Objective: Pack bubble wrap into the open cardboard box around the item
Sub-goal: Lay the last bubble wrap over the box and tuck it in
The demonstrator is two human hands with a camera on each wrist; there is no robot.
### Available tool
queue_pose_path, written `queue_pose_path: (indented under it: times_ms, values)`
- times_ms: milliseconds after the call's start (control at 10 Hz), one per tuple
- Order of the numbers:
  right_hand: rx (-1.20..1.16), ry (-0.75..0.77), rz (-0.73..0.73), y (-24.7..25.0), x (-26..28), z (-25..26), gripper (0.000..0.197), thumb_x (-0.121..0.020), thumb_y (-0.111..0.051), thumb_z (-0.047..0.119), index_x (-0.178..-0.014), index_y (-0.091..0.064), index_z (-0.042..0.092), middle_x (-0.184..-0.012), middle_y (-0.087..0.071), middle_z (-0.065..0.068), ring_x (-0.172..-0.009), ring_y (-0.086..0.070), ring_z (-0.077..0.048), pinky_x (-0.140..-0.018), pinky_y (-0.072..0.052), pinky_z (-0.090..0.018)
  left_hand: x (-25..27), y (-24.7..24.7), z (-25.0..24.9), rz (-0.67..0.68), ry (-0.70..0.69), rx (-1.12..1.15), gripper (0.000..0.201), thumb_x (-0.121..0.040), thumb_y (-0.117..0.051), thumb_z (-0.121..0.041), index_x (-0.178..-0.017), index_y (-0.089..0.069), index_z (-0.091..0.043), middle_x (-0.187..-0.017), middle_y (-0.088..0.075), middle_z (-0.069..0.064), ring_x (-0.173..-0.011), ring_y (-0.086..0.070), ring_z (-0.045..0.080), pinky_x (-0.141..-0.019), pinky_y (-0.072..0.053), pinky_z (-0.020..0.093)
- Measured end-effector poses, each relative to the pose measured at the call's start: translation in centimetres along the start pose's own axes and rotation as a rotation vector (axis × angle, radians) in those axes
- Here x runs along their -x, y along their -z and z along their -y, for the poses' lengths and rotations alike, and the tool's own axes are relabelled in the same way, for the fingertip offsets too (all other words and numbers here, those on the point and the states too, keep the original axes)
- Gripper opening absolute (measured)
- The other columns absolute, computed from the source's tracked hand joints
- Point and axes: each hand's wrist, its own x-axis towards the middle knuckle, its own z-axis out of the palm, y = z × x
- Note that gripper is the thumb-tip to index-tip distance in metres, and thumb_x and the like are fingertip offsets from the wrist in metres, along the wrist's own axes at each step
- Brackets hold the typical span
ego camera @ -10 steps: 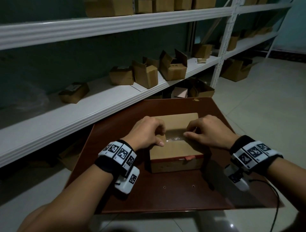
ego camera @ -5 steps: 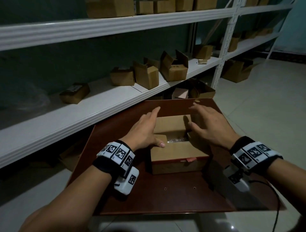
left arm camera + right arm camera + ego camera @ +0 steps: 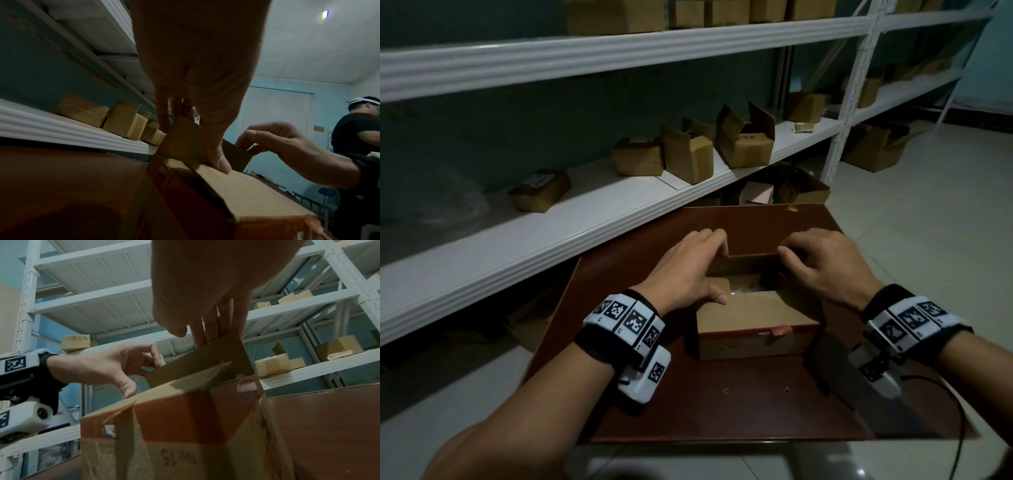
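Note:
A cardboard box with red tape stands in the middle of the brown table. Its near flap lies flat and its far flap stands upright. Clear bubble wrap shows in the gap between them; the item is hidden. My left hand curls its fingers over the far flap's left corner, thumb resting on the near flap. My right hand holds the far flap's right corner, fingers behind the flap.
White metal shelving runs along the left and back, carrying several small cardboard boxes. More boxes sit under the shelf beyond the table. A cable trails off my right wrist. Another person sits at the right in the left wrist view.
A second ago both hands pressed the flaps together at the seam. They have since moved to the far flap's corners and raised it upright, exposing bubble wrap inside.

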Motion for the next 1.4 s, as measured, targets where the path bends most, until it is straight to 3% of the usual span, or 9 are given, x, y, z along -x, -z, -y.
queue_pose_path:
  times_ms: [200, 300, 400, 600, 800, 900, 1100, 1300, 1400]
  values:
    - [0.017, 0.094, 0.011, -0.3, 0.1, 0.0, 0.051, -0.103, -0.034, 0.052, -0.07, -0.062, 0.025, -0.06, -0.054, 0.008, -0.055, -0.05, -0.01, -0.054, -0.049, -0.04, 0.0, -0.5, 0.1, 0.047, -0.074, 0.057, 0.035, -0.071, -0.093, -0.025, -0.085, -0.062, -0.027, -0.098, -0.057, -0.011, -0.095, -0.056, 0.016, -0.081, -0.052, 0.041]
    - [0.012, 0.103, 0.05, -0.5, 0.3, 0.1, 0.054, -0.102, -0.034, 0.056, -0.068, -0.064, 0.026, -0.056, -0.055, 0.007, -0.051, -0.051, -0.009, -0.051, -0.048, -0.037, -0.2, -0.8, 0.3, 0.076, -0.086, 0.075, 0.021, -0.075, -0.092, -0.021, -0.081, -0.072, -0.024, -0.098, -0.062, -0.011, -0.095, -0.06, 0.015, -0.082, -0.054, 0.039]
    - [0.001, 0.087, 0.107, -0.6, 0.3, 0.1, 0.062, -0.099, -0.032, 0.062, -0.07, -0.072, 0.024, -0.054, -0.059, 0.005, -0.047, -0.054, -0.009, -0.048, -0.048, -0.031, -0.3, -0.9, 0.5, 0.106, -0.074, 0.084, 0.014, -0.078, -0.09, -0.024, -0.08, -0.076, -0.022, -0.102, -0.064, -0.011, -0.097, -0.06, 0.01, -0.085, -0.053, 0.036]
    - [0.035, 0.104, 0.247, 0.5, -0.1, 1.4, 0.038, -0.1, -0.051, 0.05, -0.087, -0.076, 0.026, -0.055, -0.051, 0.016, -0.047, -0.052, -0.002, -0.046, -0.039, -0.016, -0.3, -0.7, 0.7, 0.18, -0.057, 0.113, 0.011, -0.087, -0.083, -0.026, -0.079, -0.076, -0.023, -0.106, -0.058, -0.012, -0.1, -0.058, 0.008, -0.091, -0.055, 0.039]
    - [0.179, 0.187, 0.29, 0.2, -0.1, 2.3, 0.051, -0.098, -0.035, 0.06, -0.099, -0.074, 0.028, -0.07, -0.062, 0.013, -0.057, -0.056, 0.0, -0.054, -0.045, -0.015, -0.2, -0.3, 0.4, 0.239, -0.087, 0.027, 0.008, -0.091, -0.077, -0.03, -0.084, -0.074, -0.031, -0.111, -0.052, -0.016, -0.103, -0.051, 0.006, -0.088, -0.048, 0.03]
    - [0.171, 0.187, 0.242, 0.0, 0.1, 2.2, 0.054, -0.097, -0.029, 0.06, -0.098, -0.073, 0.029, -0.066, -0.058, 0.014, -0.053, -0.053, 0.0, -0.05, -0.036, -0.013, 0.1, -0.1, 0.5, 0.222, -0.102, -0.018, 0.006, -0.093, -0.075, -0.034, -0.087, -0.076, -0.033, -0.113, -0.052, -0.017, -0.105, -0.049, 0.004, -0.088, -0.042, 0.027]
    - [0.09, 0.192, 0.105, 0.6, -0.1, 0.0, 0.04, -0.101, -0.034, 0.054, -0.08, -0.06, 0.032, -0.065, -0.05, 0.015, -0.056, -0.047, -0.003, -0.052, -0.045, -0.028, 0.1, 0.1, 1.9, 0.065, -0.149, 0.117, 0.015, -0.091, -0.076, -0.042, -0.098, -0.082, -0.03, -0.118, -0.058, -0.015, -0.102, -0.055, 0.001, -0.088, -0.048, 0.03]
    - [-0.078, -0.034, -0.036, 1.1, -0.3, -1.0, 0.042, -0.104, -0.04, 0.051, -0.117, -0.069, 0.023, -0.098, -0.071, 0.007, -0.078, -0.06, -0.004, -0.071, -0.049, -0.027, -0.1, 2.3, 3.0, -0.206, -0.049, 0.451, 0.03, -0.099, -0.063, -0.046, -0.123, -0.071, -0.03, -0.121, -0.065, -0.015, -0.114, -0.058, -0.002, -0.097, -0.048, 0.025]
    - [-0.22, -0.188, -0.13, 1.2, -0.5, -0.4, 0.037, -0.104, -0.042, 0.048, -0.113, -0.069, 0.024, -0.098, -0.072, 0.003, -0.083, -0.065, -0.01, -0.075, -0.055, -0.037, -0.5, 2.7, 3.2, -0.399, 0.07, 0.633, 0.026, -0.102, -0.058, -0.045, -0.116, -0.071, -0.027, -0.112, -0.069, -0.015, -0.104, -0.061, -0.006, -0.093, -0.052, 0.028]
